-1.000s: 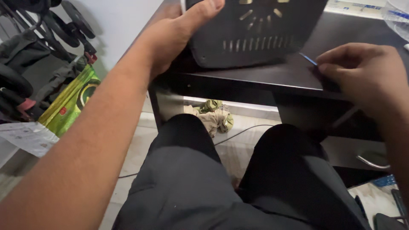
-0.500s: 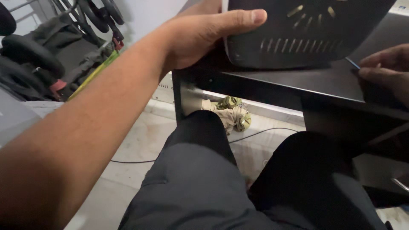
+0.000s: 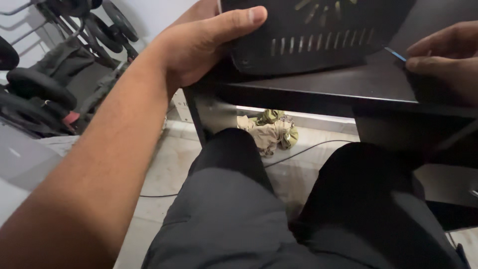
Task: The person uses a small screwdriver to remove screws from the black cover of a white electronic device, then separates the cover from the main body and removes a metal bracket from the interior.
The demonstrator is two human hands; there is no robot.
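My left hand grips the left edge of a black device with rows of vent slots, which rests bottom-up on a black desk. The thumb lies over its corner. My right hand is at the right edge of the view, fingers pinched on a thin tool with a blue tip that points toward the device. My legs in dark trousers are under the desk.
A crumpled cloth lies on the tiled floor under the desk, with a thin cable running past it. Weight plates and a rack stand at the left. A drawer handle shows at the lower right.
The view has shifted so the desk and device sit closer and higher. My left hand keeps its hold on the device. My right hand stays pinched on the thin tool at the right.
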